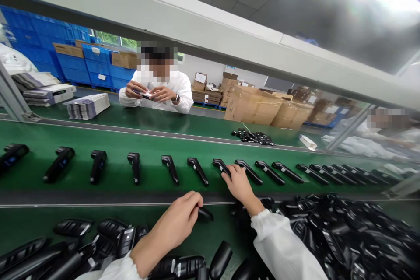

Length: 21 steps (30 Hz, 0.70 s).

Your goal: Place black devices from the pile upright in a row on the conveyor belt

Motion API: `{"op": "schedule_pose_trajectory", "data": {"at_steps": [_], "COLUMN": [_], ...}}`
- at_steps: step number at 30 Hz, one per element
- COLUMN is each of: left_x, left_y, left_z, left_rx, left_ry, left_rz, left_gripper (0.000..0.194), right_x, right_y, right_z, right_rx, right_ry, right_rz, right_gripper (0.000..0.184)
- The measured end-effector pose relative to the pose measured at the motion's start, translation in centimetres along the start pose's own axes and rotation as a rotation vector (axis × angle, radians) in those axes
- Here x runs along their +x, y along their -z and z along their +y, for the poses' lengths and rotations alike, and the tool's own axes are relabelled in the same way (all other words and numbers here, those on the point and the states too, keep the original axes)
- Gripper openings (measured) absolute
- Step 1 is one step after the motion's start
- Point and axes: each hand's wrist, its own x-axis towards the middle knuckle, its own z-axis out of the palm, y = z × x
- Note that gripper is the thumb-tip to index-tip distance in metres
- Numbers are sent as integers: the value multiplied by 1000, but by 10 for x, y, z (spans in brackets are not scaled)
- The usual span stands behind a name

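Right hand (pixel 239 181) on the row: its grip is narrow over the handle end of one black device (pixel 220 164), which lies on the green belt (pixel 118 140). Good practice would be to keep the fingers low on the handle and match its slant to its neighbours without nudging them. The left hand (pixel 182 218) is half curled at a black piece (pixel 205 214); whether it holds this cannot be told. Count: six devices left of the touched one, three spaced just right, then a crowded run too overlapped to number; two heaps of black parts, uncountable; two co-workers.
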Motion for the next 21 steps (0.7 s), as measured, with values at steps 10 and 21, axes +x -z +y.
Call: {"op": "schedule_pose_trajectory", "data": {"at_steps": [10, 21], "left_x": [-8, -24], "left_y": [6, -52], "left_z": [15, 39], "left_rx": [-92, 318], "left_ry": [-116, -96], "left_rz": [0, -322], "left_gripper": [24, 25], "right_x": [-36, 6], "right_y": [28, -28], "right_z": [-52, -4], "right_rx": [711, 175], "right_ry": [313, 83], "right_rz": [-713, -73], "right_gripper": [28, 43]}}
